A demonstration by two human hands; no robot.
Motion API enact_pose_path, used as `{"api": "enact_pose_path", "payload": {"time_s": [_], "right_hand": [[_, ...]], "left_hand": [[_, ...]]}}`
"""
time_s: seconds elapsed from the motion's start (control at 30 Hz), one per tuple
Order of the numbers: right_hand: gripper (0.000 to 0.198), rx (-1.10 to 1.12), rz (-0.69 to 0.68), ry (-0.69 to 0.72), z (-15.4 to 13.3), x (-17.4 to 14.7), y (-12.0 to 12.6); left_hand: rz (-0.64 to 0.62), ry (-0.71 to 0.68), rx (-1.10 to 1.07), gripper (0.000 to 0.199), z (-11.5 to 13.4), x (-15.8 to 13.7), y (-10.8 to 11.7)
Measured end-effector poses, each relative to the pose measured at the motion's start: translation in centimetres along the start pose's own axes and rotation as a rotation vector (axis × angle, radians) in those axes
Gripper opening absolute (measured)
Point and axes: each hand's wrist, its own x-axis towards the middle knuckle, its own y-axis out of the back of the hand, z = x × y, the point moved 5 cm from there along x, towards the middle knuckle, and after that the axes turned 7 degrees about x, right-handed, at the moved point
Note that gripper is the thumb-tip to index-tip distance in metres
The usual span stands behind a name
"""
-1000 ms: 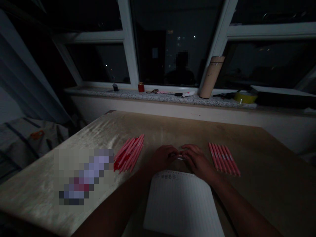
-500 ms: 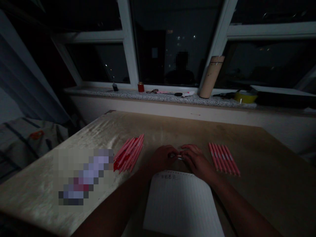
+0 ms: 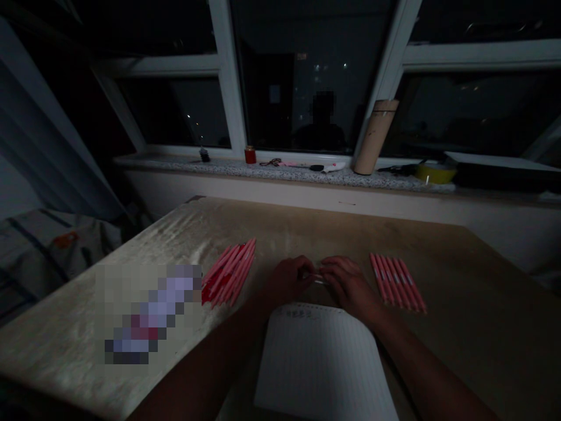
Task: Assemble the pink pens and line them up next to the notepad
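Note:
In the middle of the table my left hand (image 3: 293,277) and my right hand (image 3: 346,278) meet just beyond a lined notepad (image 3: 324,362). Both are closed, with fingertips pinching a thin pale stick (image 3: 319,279) that spans the small gap between them. Its kind is hard to make out in the dim light. Left of my left hand lies a loose pile of pink pens (image 3: 232,272), with red showing among them. Several more pink pens (image 3: 397,282) lie side by side in a neat row to the right of my right hand.
A blurred-out purplish object (image 3: 153,313) lies on the table (image 3: 307,219) at left. Along the windowsill (image 3: 228,168) stand a small red jar (image 3: 250,155), a tall tan cylinder (image 3: 376,137) and a yellow tape roll (image 3: 435,172). A grey curtain (image 3: 48,123) hangs at far left.
The fingers of my left hand have shifted slightly around the thin stick, and my right hand has turned a little. The pens and notepad have stayed in place.

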Motion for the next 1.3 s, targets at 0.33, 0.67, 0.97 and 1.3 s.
{"api": "enact_pose_path", "payload": {"time_s": [0.33, 0.67, 0.97, 1.3], "right_hand": [[0.023, -0.176, -0.026, -0.211, 3.9, -0.5, -0.6], [0.019, -0.02, 0.028, -0.161, 2.5, -0.3, 0.2], [0.015, 0.035, 0.018, -0.099, 1.2, -0.1, 0.2], [0.016, 0.003, 0.018, -0.053, 0.1, 0.0, 0.5]], "left_hand": [[0.099, 0.134, 0.048, 0.024, -1.5, -0.1, 0.3], [0.124, 0.135, 0.08, 0.028, -1.4, -0.1, 0.7], [0.096, 0.096, 0.035, 0.021, -1.2, -0.1, 0.6], [0.074, 0.097, -0.054, 0.016, -0.9, -0.1, 0.3]]}}
